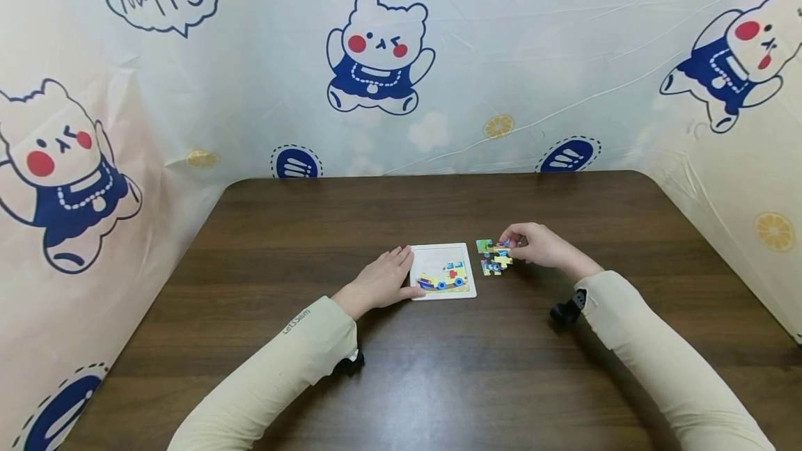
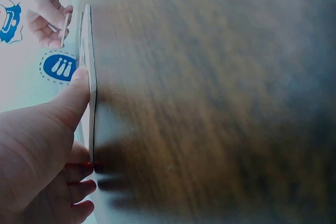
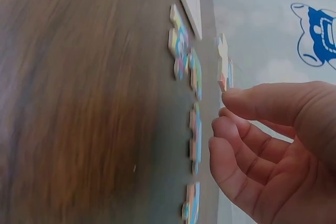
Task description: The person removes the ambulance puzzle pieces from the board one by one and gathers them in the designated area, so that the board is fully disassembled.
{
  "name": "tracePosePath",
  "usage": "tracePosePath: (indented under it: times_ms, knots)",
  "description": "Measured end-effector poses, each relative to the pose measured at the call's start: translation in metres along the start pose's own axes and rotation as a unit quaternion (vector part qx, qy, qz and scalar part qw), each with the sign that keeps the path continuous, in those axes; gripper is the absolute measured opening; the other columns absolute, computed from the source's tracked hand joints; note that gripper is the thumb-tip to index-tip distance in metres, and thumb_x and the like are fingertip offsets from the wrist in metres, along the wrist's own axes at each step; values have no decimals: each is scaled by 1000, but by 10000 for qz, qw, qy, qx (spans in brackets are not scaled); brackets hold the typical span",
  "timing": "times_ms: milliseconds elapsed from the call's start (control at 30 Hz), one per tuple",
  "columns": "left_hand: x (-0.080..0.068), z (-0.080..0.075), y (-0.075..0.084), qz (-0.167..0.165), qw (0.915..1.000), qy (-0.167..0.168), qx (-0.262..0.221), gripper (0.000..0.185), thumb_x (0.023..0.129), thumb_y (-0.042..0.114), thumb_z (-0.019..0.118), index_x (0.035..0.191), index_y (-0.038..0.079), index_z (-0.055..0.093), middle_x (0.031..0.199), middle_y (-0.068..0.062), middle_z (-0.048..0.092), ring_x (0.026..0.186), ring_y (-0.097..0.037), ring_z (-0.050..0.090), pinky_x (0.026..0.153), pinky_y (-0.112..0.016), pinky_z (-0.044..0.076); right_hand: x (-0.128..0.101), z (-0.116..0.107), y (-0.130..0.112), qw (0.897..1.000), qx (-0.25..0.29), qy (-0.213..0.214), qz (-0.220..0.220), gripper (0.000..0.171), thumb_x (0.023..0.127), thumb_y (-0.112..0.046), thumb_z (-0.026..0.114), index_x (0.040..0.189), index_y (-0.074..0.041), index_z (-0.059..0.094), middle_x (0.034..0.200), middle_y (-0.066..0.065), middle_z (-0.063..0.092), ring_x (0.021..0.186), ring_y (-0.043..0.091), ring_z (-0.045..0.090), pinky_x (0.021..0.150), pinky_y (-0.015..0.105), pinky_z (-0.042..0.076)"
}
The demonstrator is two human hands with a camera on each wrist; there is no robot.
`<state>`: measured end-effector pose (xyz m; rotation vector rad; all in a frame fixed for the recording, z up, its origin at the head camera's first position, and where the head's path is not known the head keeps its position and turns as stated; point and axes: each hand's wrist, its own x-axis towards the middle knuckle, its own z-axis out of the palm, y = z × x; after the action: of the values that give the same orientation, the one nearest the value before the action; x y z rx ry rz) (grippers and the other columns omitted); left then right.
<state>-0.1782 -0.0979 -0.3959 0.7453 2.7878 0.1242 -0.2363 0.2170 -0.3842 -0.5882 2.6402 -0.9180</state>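
One puzzle piece (image 3: 224,66) pinched at right hand (image 1: 539,245) fingertips, above loose pieces (image 1: 493,257). Left hand (image 1: 383,280), fingers straight, steadies puzzle tray (image 1: 441,256). Step: fitting; next needs alignment over tray's bare area.

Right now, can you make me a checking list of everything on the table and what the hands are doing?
Surface: dark wooden table, bare in front.
Job's things: white puzzle board, its bottom row filled with a vehicle picture; loose puzzle pieces lying to its right.
Clutter: nothing seen.
Hands: left hand rests on the board's left edge, thumb along it; right hand pinches one raised puzzle piece above the loose ones.
Cables: nothing seen; small black wrist cameras under both sleeves.
Surroundings: cartoon bear sheet walls round the table.
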Motion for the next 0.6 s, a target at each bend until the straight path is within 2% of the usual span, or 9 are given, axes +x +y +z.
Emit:
tracePosePath:
  times_ms: [300, 600]
  knots:
    - [1, 0, 0, -25, 10000, 3, 28, 81, 92, 52, 51, 147, -2, 26, 154, -16, 25, 143, -29, 24, 116, -42, 24, -9, -4, 13, 9994, -328, -88, -85, 15, 85, 1, 62, 100, 1, 63, 81, 6, 55, 72, 16, 49, 58, 25, 43]
    - [0, 1, 1, -65, 10000, -11, 28, 82, 92, 53, 50, 147, -1, 26, 154, -16, 25, 144, -28, 24, 117, -42, 23, -13, -4, 19, 9989, -414, -237, -24, 14, 84, 2, 62, 98, -1, 64, 78, 5, 55, 69, 15, 48, 59, 26, 42]
